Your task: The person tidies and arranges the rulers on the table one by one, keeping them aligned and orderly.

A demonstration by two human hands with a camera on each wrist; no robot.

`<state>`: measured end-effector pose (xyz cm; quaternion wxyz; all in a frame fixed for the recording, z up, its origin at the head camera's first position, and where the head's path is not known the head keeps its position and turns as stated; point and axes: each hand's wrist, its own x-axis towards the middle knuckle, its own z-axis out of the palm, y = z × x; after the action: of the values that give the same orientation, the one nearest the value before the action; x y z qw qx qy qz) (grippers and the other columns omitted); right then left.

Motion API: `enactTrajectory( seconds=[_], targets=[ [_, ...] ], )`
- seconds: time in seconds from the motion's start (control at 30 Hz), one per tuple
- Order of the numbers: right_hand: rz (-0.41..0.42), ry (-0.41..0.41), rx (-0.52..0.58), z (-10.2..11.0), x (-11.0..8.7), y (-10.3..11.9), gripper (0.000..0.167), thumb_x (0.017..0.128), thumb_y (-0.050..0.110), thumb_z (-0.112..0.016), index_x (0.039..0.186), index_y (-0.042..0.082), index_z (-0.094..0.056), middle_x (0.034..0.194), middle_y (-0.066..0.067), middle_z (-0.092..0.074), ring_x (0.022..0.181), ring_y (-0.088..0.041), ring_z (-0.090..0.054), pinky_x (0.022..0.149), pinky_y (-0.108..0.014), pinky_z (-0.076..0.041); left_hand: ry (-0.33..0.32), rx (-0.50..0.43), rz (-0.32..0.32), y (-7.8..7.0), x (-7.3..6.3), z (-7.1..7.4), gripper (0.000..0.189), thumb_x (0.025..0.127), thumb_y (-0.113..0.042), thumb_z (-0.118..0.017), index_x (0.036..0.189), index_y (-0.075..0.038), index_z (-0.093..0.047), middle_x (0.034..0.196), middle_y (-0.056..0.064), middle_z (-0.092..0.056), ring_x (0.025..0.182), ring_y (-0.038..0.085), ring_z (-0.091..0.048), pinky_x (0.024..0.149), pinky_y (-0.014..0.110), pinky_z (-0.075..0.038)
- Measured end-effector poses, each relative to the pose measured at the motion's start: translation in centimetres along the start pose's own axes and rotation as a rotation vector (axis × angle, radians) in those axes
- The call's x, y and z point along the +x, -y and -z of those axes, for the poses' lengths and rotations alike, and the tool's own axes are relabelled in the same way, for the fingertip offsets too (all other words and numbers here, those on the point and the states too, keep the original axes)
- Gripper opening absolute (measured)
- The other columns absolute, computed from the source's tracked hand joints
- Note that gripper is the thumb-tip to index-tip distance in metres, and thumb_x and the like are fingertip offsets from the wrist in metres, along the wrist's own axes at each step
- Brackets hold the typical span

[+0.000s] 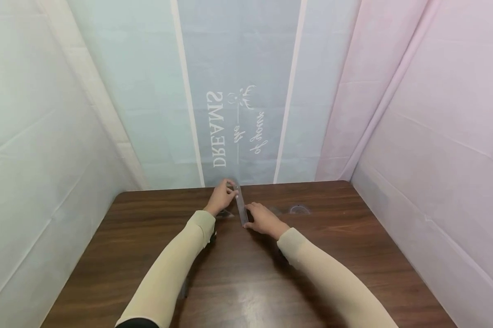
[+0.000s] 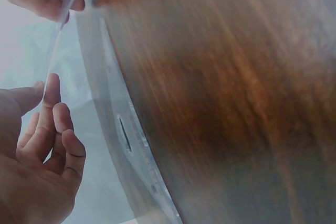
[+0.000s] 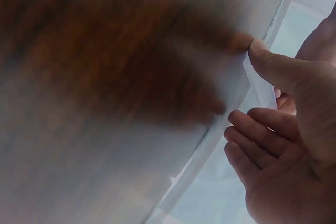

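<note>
A clear ruler is held between both hands above the brown table, near its far edge. My left hand pinches the ruler's far end between thumb and forefinger; in the left wrist view the ruler appears nearly edge-on. At the near end, my right hand grips the ruler along its right side, the thumb at the corner. The right wrist view has that thumb against the ruler, other fingers spread below. A clear set square lies beside the left wrist, partly hidden by it.
To the right of my right hand a clear protractor lies flat, with a faint clear piece closer to the hand. Another small see-through item shows beside the left forearm. Fabric walls rise behind and along both sides.
</note>
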<state>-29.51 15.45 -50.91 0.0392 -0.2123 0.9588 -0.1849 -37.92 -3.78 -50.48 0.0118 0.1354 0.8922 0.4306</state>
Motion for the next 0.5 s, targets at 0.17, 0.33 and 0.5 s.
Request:
enactTrajectory(
  seconds=[0.17,0.33,0.5],
  targets=[
    [-0.006,-0.017,0.009,-0.2,-0.2,0.2,0.071,0.097,0.028,-0.084,0.153,-0.003,-0.053,0.143,-0.019,-0.062,0.130,-0.034,-0.062,0.111,-0.050,-0.050,-0.017,-0.024,-0.023,-0.1,-0.4,0.3,0.035,0.108,-0.022,-0.069,0.137,-0.008,-0.055,0.105,0.011,-0.079,0.093,0.027,-0.073,0.082,0.044,-0.057],
    [0.013,-0.019,0.029,-0.2,-0.6,0.5,0.073,0.095,0.027,-0.086,0.153,-0.004,-0.053,0.139,-0.019,-0.063,0.128,-0.034,-0.062,0.110,-0.052,-0.050,-0.028,-0.055,-0.034,0.2,-1.0,0.6,0.035,0.108,-0.022,-0.069,0.137,-0.007,-0.056,0.104,0.012,-0.079,0.093,0.028,-0.075,0.084,0.046,-0.058],
    [0.048,-0.021,0.034,0.2,-1.2,1.0,0.073,0.096,0.027,-0.086,0.154,-0.004,-0.053,0.136,-0.018,-0.064,0.124,-0.033,-0.063,0.108,-0.052,-0.051,-0.038,-0.081,-0.017,0.1,-1.7,1.2,0.035,0.107,-0.023,-0.071,0.136,-0.008,-0.057,0.105,0.013,-0.080,0.096,0.030,-0.076,0.086,0.046,-0.058]
  ],
)
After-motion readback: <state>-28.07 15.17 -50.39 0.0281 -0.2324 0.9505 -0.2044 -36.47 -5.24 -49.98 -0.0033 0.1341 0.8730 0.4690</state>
